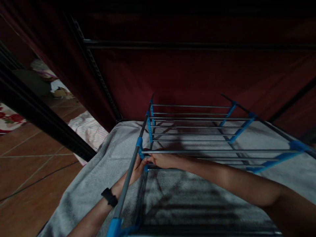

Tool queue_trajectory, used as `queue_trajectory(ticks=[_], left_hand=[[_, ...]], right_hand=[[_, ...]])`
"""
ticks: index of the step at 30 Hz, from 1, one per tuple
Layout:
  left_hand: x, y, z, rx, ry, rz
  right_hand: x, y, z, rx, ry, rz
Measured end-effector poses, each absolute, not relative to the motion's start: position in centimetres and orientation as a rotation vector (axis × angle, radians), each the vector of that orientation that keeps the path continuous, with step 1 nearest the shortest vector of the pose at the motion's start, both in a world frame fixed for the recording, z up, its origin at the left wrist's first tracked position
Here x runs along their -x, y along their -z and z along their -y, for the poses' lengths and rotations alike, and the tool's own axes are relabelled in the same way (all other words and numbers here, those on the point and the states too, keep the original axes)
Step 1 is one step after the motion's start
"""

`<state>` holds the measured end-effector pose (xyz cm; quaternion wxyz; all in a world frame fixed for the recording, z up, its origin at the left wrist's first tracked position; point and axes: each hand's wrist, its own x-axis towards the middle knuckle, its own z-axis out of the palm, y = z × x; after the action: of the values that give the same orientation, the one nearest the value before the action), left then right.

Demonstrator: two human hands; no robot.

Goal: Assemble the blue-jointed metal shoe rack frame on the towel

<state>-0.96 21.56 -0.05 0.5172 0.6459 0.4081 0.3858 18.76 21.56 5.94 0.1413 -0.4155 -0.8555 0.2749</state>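
A rack of thin metal rods (197,151) and blue plastic brackets (139,142) lies on a grey blanket. My left hand (137,168) reaches in beneath the left side tube (129,169), its fingers closed around a blue bracket and partly hidden by it. Coming from the right, my right hand (159,160) pinches the left end of a rod where it meets that same bracket. The two hands touch at the fingertips. On my left wrist is a black watch (109,197).
The grey blanket (81,197) covers the surface under the rack. Dark red fabric (185,75) hangs behind it on a black metal frame (148,44). A black post (44,112) slants along the left, above a tiled floor (29,171) with striped cloth (89,131) and a cable.
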Motion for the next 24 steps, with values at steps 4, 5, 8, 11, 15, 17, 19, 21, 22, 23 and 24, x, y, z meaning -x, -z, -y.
queue_trajectory(ticks=[4, 5, 8, 11, 15, 17, 19, 21, 22, 23, 24], left_hand=[[0.5, -0.6, -21.2, -1.567, -0.981, -0.975], [0.4, -0.8, -21.1, -1.560, -1.011, -0.964], [0.5, -2.0, -20.6, -1.580, -1.018, -0.925], [1.0, -4.6, -20.1, -1.483, -1.049, -0.910], [1.1, -9.1, -20.0, -1.106, -1.076, -0.761], [0.6, -10.9, -20.2, -1.042, -0.981, -0.753], [-0.1, -12.0, -20.6, -1.106, -0.934, -0.823], [-0.7, -12.4, -20.9, -1.226, -0.944, -0.896], [-0.9, -12.6, -21.0, -1.276, -0.959, -0.919], [-1.1, -12.7, -21.0, -1.314, -0.970, -0.937], [-1.3, -12.8, -21.1, -1.344, -0.976, -0.960]], right_hand=[[-18.9, -6.7, -20.2, 1.250, -0.503, 2.564], [-19.0, -7.0, -19.4, 1.243, -0.377, 2.598], [-19.9, -8.1, -16.4, 1.114, 0.063, 2.684], [-21.1, -9.9, -13.8, 0.894, 0.348, 2.754], [-22.6, -11.8, -13.6, 1.095, 0.535, 2.600], [-23.0, -12.0, -14.5, 1.277, 0.487, 2.557], [-23.3, -11.7, -15.2, 1.360, 0.377, 2.592], [-23.5, -11.4, -15.7, 1.383, 0.294, 2.609], [-23.6, -11.3, -15.8, 1.382, 0.271, 2.605], [-23.7, -11.3, -15.9, 1.376, 0.251, 2.601], [-23.7, -11.3, -16.0, 1.372, 0.231, 2.597]])
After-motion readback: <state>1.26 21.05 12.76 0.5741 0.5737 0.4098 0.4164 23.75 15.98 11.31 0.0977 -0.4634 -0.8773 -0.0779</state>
